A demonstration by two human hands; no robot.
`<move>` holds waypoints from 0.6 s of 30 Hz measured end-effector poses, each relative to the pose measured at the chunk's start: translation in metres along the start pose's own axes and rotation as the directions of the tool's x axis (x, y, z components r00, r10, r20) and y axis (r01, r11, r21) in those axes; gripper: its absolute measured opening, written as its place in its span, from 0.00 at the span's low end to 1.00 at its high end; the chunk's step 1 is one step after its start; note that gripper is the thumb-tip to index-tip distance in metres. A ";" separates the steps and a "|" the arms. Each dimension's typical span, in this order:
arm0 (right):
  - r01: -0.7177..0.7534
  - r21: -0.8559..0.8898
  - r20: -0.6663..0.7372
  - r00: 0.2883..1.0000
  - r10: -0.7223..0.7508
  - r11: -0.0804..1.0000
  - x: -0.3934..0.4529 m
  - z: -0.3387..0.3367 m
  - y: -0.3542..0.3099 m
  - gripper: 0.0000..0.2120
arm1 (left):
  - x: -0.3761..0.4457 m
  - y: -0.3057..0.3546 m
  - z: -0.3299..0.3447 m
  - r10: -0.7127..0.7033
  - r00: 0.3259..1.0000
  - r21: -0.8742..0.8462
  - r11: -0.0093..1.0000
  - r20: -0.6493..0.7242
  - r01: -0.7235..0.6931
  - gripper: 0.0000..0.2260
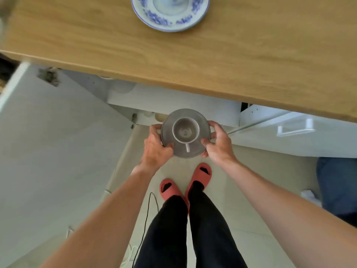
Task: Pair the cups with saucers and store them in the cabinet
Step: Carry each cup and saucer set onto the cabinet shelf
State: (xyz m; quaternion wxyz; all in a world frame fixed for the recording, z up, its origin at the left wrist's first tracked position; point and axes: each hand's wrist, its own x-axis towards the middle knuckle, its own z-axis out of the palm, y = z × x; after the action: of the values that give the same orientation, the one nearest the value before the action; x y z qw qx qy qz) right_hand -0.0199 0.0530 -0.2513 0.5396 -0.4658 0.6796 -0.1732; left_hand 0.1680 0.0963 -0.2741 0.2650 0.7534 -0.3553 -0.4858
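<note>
A grey cup (185,130) stands upright in the middle of a grey saucer (201,117), its handle pointing toward me. My left hand (156,146) grips the saucer's left rim and my right hand (217,142) grips its right rim. I hold the pair low, below the wooden counter's front edge, in front of the open white cabinet (173,102). On the counter (173,59) at the top sits a blue-and-white saucer (170,22) with a matching cup on it, cut off by the frame edge.
The open cabinet door (48,132) swings out on my left. A white drawer with a handle (295,128) is at the right. My feet in red slippers (185,182) stand on the pale floor, with a black cable (146,219) beside them. Someone's jeans (338,184) show at right.
</note>
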 end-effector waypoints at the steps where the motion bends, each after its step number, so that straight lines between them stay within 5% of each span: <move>1: 0.006 -0.013 -0.019 1.000 -0.007 1.000 0.020 0.005 0.012 0.22 | 0.018 -0.010 0.011 0.002 1.000 -0.009 1.000 -0.003 -0.002 0.24; 7: 0.019 -0.051 -0.028 0.999 -0.020 0.999 0.112 0.026 0.041 0.23 | 0.102 -0.032 0.040 0.002 0.997 -0.129 0.992 -0.078 -0.012 0.23; 18: 0.015 -0.010 -0.015 1.000 -0.015 1.000 0.197 0.052 0.023 0.18 | 0.198 -0.017 0.019 -0.012 0.998 0.097 0.995 -0.058 0.017 0.27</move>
State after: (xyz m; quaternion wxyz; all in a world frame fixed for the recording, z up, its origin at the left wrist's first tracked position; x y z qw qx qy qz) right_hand 0.0194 -0.0827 -0.3997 0.5307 -0.4721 0.6811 -0.1775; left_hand 0.2100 -0.0511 -0.4014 0.2348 0.7816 -0.3652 -0.4479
